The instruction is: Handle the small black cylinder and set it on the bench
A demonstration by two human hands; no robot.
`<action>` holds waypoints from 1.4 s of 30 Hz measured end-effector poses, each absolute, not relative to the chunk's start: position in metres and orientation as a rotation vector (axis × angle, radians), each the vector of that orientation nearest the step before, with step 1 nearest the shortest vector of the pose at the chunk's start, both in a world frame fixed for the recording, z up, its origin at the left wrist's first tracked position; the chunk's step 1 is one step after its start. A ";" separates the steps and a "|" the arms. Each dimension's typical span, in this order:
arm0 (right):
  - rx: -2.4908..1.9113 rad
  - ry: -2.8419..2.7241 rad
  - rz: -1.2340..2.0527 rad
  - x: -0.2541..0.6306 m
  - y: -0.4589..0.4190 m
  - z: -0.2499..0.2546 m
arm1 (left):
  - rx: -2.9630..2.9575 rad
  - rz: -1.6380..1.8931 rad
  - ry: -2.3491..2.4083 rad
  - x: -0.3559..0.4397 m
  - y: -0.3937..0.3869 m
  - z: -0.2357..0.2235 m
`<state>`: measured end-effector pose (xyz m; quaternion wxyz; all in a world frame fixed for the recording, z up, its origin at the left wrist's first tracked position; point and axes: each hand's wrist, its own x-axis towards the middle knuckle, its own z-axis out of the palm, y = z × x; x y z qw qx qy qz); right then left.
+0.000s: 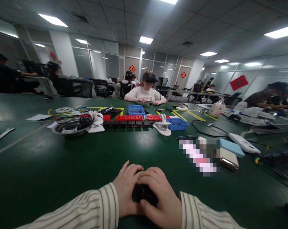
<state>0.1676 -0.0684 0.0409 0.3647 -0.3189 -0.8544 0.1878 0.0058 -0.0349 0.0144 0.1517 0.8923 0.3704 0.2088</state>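
Observation:
At the near edge of the green table, a glossy black rounded object [145, 194] sits between my two hands; its exact kind is not clear, as the fingers cover most of it. From the left, my left hand [127, 189] cups it, fingertips tucked beneath the other hand's fingers. My right hand [161, 197] curves over its top and right side, with the thumb across its near end. Both hands are closed around the object, low over the tabletop. Striped sleeves cover both wrists.
Across the green table [98, 159] are a metal bowl [71, 128] with cables, a red-and-black strip [132, 121], blue bins [178, 124] and a white clip [162, 126]. At right lie a cream case [228, 158] and cables. A wrench [3, 135] lies far left. A person [146, 89] sits opposite.

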 end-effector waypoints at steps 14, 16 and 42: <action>-1.203 -2.120 0.489 0.165 -0.064 0.032 | 2.549 0.560 1.058 0.006 -0.033 0.016; -1.183 -2.150 0.460 0.165 -0.064 0.033 | 2.535 0.563 1.047 0.007 -0.033 0.016; -1.106 -2.194 0.439 0.169 -0.064 0.032 | 2.514 0.544 1.068 0.008 -0.036 0.018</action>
